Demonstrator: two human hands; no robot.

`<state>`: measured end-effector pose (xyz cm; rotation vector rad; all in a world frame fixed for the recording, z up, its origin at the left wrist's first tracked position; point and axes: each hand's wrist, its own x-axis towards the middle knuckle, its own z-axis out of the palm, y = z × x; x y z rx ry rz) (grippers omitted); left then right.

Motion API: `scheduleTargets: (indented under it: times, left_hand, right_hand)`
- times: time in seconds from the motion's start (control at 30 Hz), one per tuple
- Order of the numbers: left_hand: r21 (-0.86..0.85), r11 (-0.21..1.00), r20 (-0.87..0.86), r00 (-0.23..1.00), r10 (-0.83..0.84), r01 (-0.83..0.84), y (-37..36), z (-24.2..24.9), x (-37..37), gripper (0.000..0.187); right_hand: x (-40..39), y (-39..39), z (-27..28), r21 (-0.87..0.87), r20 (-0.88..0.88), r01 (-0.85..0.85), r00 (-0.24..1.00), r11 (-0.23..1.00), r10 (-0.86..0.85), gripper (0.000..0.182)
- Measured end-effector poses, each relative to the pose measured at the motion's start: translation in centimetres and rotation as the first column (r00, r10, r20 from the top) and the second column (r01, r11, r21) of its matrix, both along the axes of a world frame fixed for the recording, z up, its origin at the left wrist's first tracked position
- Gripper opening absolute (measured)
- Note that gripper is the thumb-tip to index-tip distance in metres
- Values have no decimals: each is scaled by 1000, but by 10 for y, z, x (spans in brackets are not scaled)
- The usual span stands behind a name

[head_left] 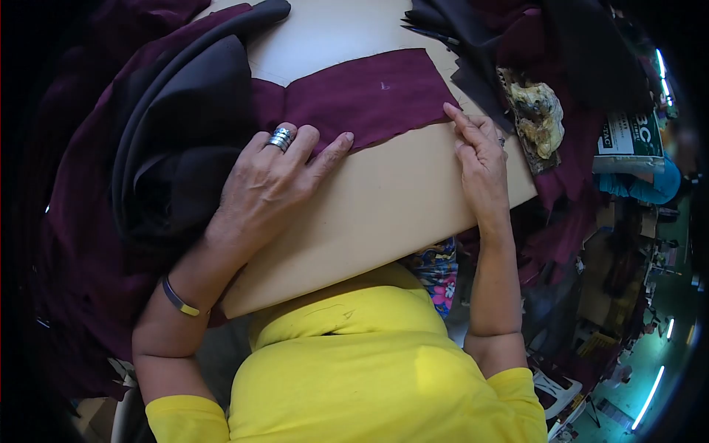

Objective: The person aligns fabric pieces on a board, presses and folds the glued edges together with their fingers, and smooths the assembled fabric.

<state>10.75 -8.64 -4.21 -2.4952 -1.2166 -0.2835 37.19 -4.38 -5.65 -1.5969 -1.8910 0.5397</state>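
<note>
A maroon cloth piece (369, 96) with a small pale mark lies flat on the light board (369, 199). My left hand (284, 162), with rings on one finger, rests on the cloth's lower left part, its index finger extended along the near edge and the other fingers bent. At the cloth's right corner is my right hand (480, 144). Its index fingertip touches the corner, and the other fingers are curled loosely; no object shows in them. Dark folded fabric (192, 103) lies just beyond my left hand, over the left side of the board.
More maroon fabric (81, 244) hangs at the left. Dark cloth pieces (480, 81) and a pair of dark pointed blades (430, 33) lie at the upper right. A crumpled yellowish bundle (538, 118) sits at the board's right edge. A white chair (554, 395) stands lower right.
</note>
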Motion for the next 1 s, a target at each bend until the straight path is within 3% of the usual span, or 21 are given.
scheduleTargets:
  times: [0.17,0.33,0.47,0.67,0.77,0.87,1.0]
  left_hand:
    - [-19,1000,27,1000,-2,2,0,2,1,46]
    - [-82,996,35,999,32,-29,-2,0,0,60]
    - [-17,1000,4,1000,8,-8,-1,2,0,48]
    - [-13,1000,1,1000,2,-2,0,-1,-1,49]
    - [-62,997,5,999,36,-35,-1,-2,-1,60]
    - [-45,998,-11,999,37,-37,-1,-1,0,60]
    - [-39,999,-18,999,27,-27,-1,-1,-1,55]
  right_hand:
    - [-4,3,1,43,310,36,950,998,-47,45]
    - [-18,1,0,205,606,17,783,979,-140,39]
    - [-30,-13,7,257,682,-153,729,954,-67,37]
    - [-4,3,10,345,785,-202,598,917,-164,34]
    - [2,7,12,339,827,-225,535,913,-175,36]
    - [6,6,14,306,811,-281,577,910,-94,49]
    - [-8,-6,17,297,808,-350,588,888,-39,48]
